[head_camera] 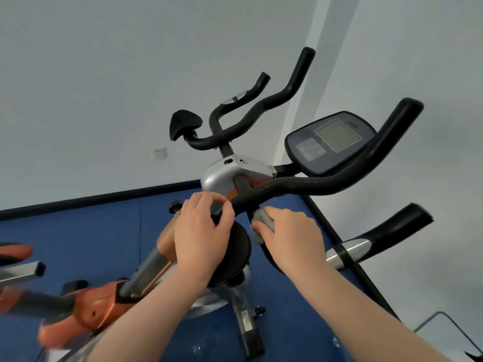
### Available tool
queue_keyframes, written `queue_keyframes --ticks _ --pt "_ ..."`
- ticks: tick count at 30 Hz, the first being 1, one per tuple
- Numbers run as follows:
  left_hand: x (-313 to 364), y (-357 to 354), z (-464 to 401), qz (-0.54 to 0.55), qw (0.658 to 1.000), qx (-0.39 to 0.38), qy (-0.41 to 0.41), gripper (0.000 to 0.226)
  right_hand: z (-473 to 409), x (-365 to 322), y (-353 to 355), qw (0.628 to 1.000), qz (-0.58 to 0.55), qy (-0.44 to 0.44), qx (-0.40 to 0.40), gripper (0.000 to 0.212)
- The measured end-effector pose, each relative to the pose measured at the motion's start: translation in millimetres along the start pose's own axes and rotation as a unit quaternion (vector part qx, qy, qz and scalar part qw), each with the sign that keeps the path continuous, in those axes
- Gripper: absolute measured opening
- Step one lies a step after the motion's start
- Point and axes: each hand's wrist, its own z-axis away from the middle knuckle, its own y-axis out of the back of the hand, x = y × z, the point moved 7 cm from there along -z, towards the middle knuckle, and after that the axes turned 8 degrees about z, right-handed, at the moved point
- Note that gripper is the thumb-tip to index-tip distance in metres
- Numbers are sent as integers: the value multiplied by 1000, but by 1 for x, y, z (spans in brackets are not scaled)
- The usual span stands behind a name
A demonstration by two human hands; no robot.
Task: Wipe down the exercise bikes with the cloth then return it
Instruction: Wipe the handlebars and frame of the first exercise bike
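Wiping the near exercise bike [235, 178], my right hand [290, 236] clamps the grey cloth [261, 226] beneath its handlebar [300, 186]. My left hand [201, 231], fingers curled, grips beside it. Next: slide rightward along the bar.

Two bare forearms are seen rising from the lower edge of the view, each ending in a bare hand. No sleeve, glove, watch, ring or band is worn on either arm as far as they are shown; the forearms are uncovered from the frame edge to the wrist. The left hand [202, 236] is shown from the back, with knuckles and short, unpainted fingernails visible. The right hand [292, 237] is likewise shown from the back, its knuckles rounded and its thumb partly hidden. The upper arms and any clothing are cut off by the frame.
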Motion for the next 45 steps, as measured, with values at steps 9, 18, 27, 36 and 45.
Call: queue_keyframes --ticks 9,18,27,36,45 --pt "-8 1 -5 47 998 2 38 24 -20 -5 -3 1000 0 -22 -20 36" --pt "-17 9 14 126 988 -33 78 30 0 10 38 995 -71 31 59 30" --pt "-36 3 20 262 949 -23 177 47 -50 -72 1 929 -3 363 -68 22" --pt "-35 0 15 272 946 -59 169 42 -75 -53 23 935 28 345 -75 19" --pt "-37 2 14 247 951 -97 159 40 -84 -15 44 952 64 290 -74 23"
